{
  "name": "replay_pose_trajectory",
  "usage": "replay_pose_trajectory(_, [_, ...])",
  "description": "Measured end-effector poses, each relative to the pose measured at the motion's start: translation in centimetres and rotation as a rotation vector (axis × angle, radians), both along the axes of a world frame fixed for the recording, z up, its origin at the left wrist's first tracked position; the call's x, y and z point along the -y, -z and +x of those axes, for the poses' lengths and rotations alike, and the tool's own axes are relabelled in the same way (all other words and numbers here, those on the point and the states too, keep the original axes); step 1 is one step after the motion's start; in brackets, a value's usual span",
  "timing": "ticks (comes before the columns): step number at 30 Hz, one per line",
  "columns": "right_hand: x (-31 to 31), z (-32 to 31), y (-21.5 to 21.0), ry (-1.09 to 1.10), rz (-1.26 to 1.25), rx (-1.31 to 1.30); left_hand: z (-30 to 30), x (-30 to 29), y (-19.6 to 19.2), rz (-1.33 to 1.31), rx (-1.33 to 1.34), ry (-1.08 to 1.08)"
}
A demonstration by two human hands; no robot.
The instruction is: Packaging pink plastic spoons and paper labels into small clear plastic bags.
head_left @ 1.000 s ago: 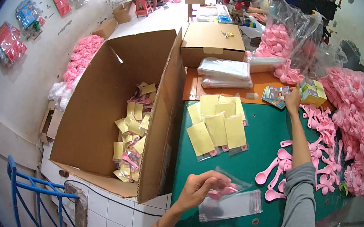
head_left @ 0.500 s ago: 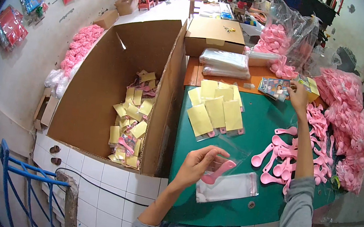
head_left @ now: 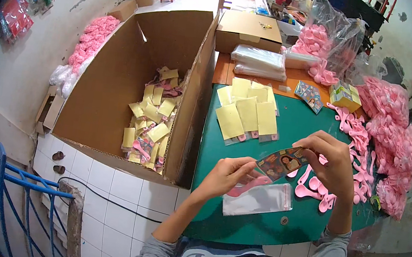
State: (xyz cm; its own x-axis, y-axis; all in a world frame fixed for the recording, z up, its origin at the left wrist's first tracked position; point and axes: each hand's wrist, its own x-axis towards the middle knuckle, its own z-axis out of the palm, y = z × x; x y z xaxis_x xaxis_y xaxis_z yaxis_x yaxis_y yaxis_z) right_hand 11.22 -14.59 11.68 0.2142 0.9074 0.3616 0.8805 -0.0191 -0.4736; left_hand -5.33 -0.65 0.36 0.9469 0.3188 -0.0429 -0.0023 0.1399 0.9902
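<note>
My left hand [head_left: 224, 176] pinches a clear plastic bag with a pink measuring spoon [head_left: 249, 185] at its fingers. Between thumb and fingers of my right hand [head_left: 331, 158] is a dark printed card [head_left: 279, 164]. The card's left end meets the bag beside my left fingertips; whether it is inside the opening I cannot tell. Below them a stack of flat clear bags [head_left: 259, 200] lies on the green tabletop [head_left: 234, 231]. Loose pink spoons [head_left: 307, 191] are heaped right of and partly behind my right hand.
Filled packets with yellow backs [head_left: 243, 115] lie at the table's far left. Printed cards [head_left: 309, 96] and a yellow card stack [head_left: 345, 96] are at the far right. A large cardboard box [head_left: 185, 126] holding packets stands left. Bagged pink spoons [head_left: 397, 138] line the right edge.
My right hand has come back from the far cards toward my left hand, bringing one printed card. My left hand still holds the bag and spoon. The view has shifted slightly.
</note>
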Motion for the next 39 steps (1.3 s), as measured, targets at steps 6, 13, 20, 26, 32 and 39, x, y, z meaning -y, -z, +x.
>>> replay_pose_trajectory(6, [-0.1, -0.6, 1.0, -0.002, 0.008, 0.041, 0.1, -0.4, 0.6, 0.084, -0.016, 0.011])
replay_pose_trajectory(13, [-1.0, -0.4, 3.9, -0.141, -0.227, -0.167, 1.4, 0.1, -0.1, 0.403, 0.071, 0.019])
replay_pose_trajectory(20, [-0.4, 0.9, 7.8, -0.283, -0.292, -0.319, 1.9, 0.5, -0.4, 0.713, -0.276, 0.091])
replay_pose_trajectory(26, [1.9, 1.4, 10.8, 0.118, -0.372, -0.84, -1.5, -1.2, 3.3, 0.213, -0.059, -0.001])
replay_pose_trajectory(32, [2.2, -0.2, 12.3, 0.059, -0.314, -1.098, -2.3, -0.9, 3.8, 0.006, 0.002, -0.199])
replay_pose_trajectory(39, [2.0, -1.2, 13.0, 0.07, -0.228, -1.105, -2.6, -0.3, 3.5, -0.058, -0.03, -0.049])
